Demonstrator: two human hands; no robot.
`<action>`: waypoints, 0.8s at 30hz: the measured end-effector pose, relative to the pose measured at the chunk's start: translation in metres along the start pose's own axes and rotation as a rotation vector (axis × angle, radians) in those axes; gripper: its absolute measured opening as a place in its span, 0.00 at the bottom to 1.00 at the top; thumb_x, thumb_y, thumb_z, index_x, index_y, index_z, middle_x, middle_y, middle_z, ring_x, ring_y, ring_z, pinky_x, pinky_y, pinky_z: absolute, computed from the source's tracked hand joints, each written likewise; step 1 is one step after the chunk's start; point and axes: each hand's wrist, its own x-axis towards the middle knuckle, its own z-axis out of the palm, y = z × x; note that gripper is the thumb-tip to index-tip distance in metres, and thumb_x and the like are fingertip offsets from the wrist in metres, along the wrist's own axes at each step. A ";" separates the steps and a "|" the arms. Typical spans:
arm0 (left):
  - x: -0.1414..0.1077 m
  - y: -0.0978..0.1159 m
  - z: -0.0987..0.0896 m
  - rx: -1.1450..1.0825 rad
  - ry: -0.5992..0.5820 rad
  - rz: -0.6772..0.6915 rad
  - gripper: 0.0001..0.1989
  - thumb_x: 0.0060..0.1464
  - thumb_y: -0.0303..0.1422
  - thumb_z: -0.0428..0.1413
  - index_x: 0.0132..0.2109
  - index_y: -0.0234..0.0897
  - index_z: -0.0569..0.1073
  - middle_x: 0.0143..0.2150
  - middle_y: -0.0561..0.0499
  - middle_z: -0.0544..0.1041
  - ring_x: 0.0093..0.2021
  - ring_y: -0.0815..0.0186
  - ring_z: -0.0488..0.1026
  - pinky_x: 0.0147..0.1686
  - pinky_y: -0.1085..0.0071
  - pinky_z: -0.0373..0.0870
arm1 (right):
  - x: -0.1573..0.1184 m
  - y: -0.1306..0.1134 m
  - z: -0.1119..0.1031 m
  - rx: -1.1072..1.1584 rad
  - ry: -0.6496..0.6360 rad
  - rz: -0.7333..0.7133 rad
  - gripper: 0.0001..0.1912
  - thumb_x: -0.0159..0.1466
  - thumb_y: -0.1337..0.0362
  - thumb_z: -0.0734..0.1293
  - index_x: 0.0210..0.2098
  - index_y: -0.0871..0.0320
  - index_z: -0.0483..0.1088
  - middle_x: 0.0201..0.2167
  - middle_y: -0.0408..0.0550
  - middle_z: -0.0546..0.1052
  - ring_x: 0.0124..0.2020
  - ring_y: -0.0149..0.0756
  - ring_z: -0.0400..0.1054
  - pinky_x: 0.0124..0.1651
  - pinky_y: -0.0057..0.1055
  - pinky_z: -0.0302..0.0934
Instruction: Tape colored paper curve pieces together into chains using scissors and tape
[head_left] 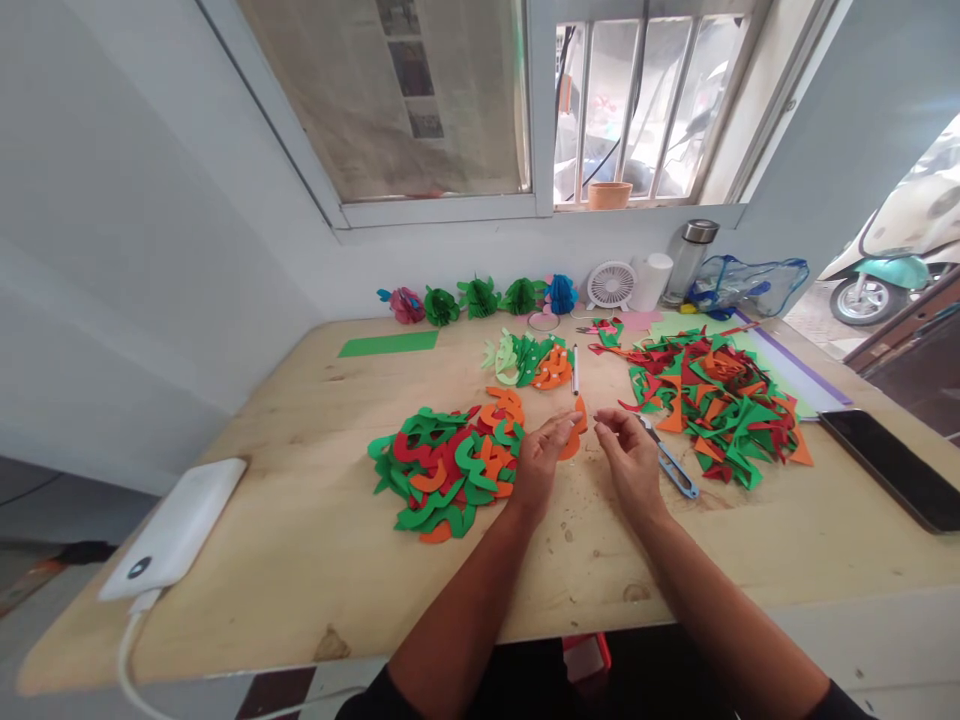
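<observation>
My left hand (545,455) is closed on an orange paper cut-out (574,440) with curved edges, held just above the table. Close by on its right, my right hand (628,450) has thumb and fingertips drawn together; whatever may be between them is too small to make out. Beside that hand lies a blue cutter knife (679,470). A pile of curvy green, red and orange paper cut-outs (450,465) rests left of my left hand. Beyond the hands are a white pen (575,370) and dotted green and orange paper pieces (529,360).
Paper scraps (724,395) are heaped on the right, near a black phone (896,465). Folded paper figures (478,297) line the wall beside a small fan (610,286) and a glass bottle (690,262). A white power bank (174,528) with a cable sits at left.
</observation>
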 end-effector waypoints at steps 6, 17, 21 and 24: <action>-0.002 0.004 0.003 0.032 -0.117 0.019 0.14 0.51 0.40 0.55 0.40 0.37 0.79 0.48 0.45 0.77 0.53 0.56 0.70 0.55 0.61 0.62 | 0.003 -0.004 -0.001 0.112 -0.034 0.089 0.11 0.55 0.56 0.67 0.35 0.56 0.71 0.30 0.45 0.75 0.31 0.33 0.68 0.35 0.31 0.63; -0.004 0.006 0.005 0.057 -0.208 0.068 0.12 0.53 0.36 0.54 0.41 0.39 0.79 0.50 0.47 0.76 0.53 0.58 0.70 0.57 0.62 0.62 | 0.003 -0.004 0.000 0.230 -0.034 0.097 0.10 0.55 0.57 0.68 0.33 0.57 0.71 0.30 0.44 0.75 0.29 0.31 0.68 0.32 0.30 0.65; -0.004 0.008 0.006 0.013 -0.204 0.031 0.12 0.51 0.36 0.56 0.41 0.38 0.79 0.49 0.46 0.77 0.54 0.58 0.69 0.58 0.63 0.61 | 0.004 -0.001 -0.001 0.220 -0.016 0.097 0.11 0.55 0.57 0.69 0.33 0.57 0.73 0.29 0.45 0.75 0.28 0.31 0.67 0.32 0.30 0.64; -0.004 0.007 0.006 0.002 -0.216 0.016 0.12 0.51 0.36 0.57 0.41 0.37 0.79 0.49 0.46 0.76 0.54 0.58 0.69 0.58 0.63 0.61 | 0.004 0.002 -0.002 0.214 -0.004 0.101 0.11 0.55 0.57 0.68 0.33 0.57 0.74 0.28 0.45 0.75 0.27 0.31 0.67 0.32 0.30 0.64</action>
